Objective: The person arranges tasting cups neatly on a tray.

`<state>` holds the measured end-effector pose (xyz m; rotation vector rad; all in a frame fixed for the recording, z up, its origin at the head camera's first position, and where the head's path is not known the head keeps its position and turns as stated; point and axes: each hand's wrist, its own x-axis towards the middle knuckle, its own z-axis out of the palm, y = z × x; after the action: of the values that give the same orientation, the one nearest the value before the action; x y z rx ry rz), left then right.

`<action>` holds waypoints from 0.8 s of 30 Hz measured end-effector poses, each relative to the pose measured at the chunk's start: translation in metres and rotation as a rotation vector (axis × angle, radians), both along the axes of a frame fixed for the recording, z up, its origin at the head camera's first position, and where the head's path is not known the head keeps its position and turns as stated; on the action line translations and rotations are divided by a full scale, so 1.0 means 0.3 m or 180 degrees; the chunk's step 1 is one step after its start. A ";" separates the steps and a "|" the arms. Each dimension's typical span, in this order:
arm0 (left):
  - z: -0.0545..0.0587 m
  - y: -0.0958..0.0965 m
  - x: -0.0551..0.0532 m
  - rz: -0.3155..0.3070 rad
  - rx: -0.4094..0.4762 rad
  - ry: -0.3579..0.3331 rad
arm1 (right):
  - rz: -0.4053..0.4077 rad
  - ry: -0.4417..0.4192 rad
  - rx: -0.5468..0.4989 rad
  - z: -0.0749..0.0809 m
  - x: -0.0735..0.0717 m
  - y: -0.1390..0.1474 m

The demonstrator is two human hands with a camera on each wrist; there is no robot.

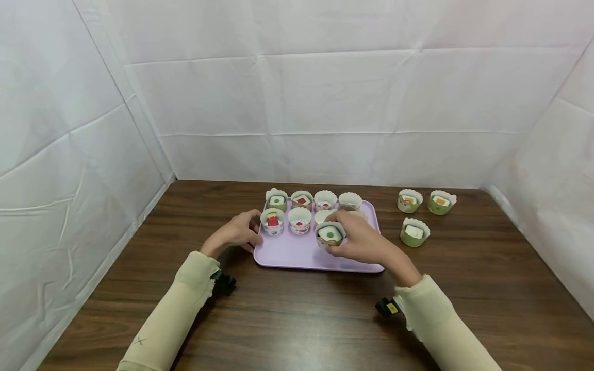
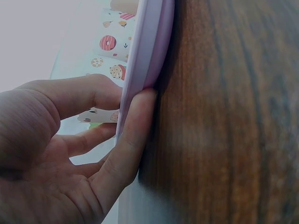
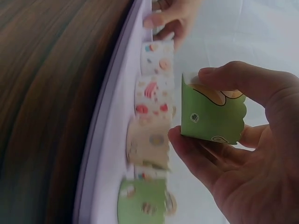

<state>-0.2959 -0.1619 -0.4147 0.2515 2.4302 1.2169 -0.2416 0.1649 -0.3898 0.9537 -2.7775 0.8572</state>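
Observation:
At the left end of the lilac tray (image 1: pixel 297 255), my left hand (image 1: pixel 240 230) grips the rim; in the left wrist view its thumb and fingers lie on either side of the tray edge (image 2: pixel 145 51). My right hand (image 1: pixel 359 239) holds a green paper baking cup (image 3: pixel 212 112) by its sides, above the front of the tray. Inside that cup (image 1: pixel 330 234) lies a white piece with a green dot. Several patterned paper cups stand on the tray in two rows, among them a white cup with a red piece (image 1: pixel 272 222). Right-hand fingers partly cover the front row's right end.
Three green cups with pale pieces stand on the brown wooden table right of the tray: one at the back (image 1: pixel 409 201), another beside it (image 1: pixel 441 202), and one nearer (image 1: pixel 414 232). White cloth walls (image 1: pixel 325 98) enclose the table's back and sides.

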 end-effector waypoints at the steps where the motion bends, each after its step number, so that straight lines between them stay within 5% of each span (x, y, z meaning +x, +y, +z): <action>1: 0.000 0.000 0.000 -0.0002 0.0000 0.0000 | 0.0015 -0.0005 -0.0013 -0.002 -0.002 -0.015; 15: -0.001 -0.001 -0.002 0.0007 0.0020 0.0005 | 0.0139 -0.0211 0.0116 -0.030 -0.026 -0.229; 24: 0.000 -0.002 0.004 -0.0027 0.0062 0.0047 | -0.0045 -0.0338 0.0351 -0.051 -0.030 -0.328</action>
<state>-0.2947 -0.1626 -0.4148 0.2774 2.4285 1.2398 -0.2505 0.0666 -0.4051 0.9292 -2.9455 0.7821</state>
